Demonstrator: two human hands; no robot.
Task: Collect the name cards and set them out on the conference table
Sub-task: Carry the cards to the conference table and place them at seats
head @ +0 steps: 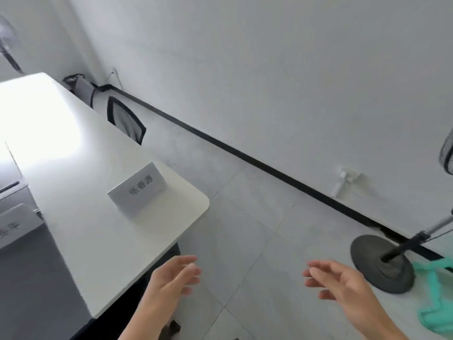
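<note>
1. At the far left edge a second card (14, 228) shows only in part, cut off by the frame; its print is too cropped to read. It seems to sit on a grey surface beside the table, though I cannot tell exactly what it rests on.
2. The white table (81, 229) runs from the upper left toward the lower middle, with a bright glare washing out its far end.
3. A card (137, 188) stands on the table near the rounded corner, a folded white tent with dark printed characters on the face turned this way. It stands upright and apart from both hands.
4. Judged by its look, the card is thin folded paper or light board: very light, fairly stiff along the fold, easily bent or creased on the faces, and likely to slide on the smooth tabletop if nudged. The best hold would be a gentle pinch at the top ridge or at the two side edges, not a squeeze on the printed face.
5. A black mesh chair (126, 120) is tucked in beyond the table.
6. The left hand (171, 278) hovers just off the table's near edge, fingers spread and relaxed, holding nothing.
7. The right hand (340, 280) hangs over the floor tiles, likewise spread and empty.
8. A fan base (382, 263) stands on the floor at right, near a green cloth (434, 312).
</note>
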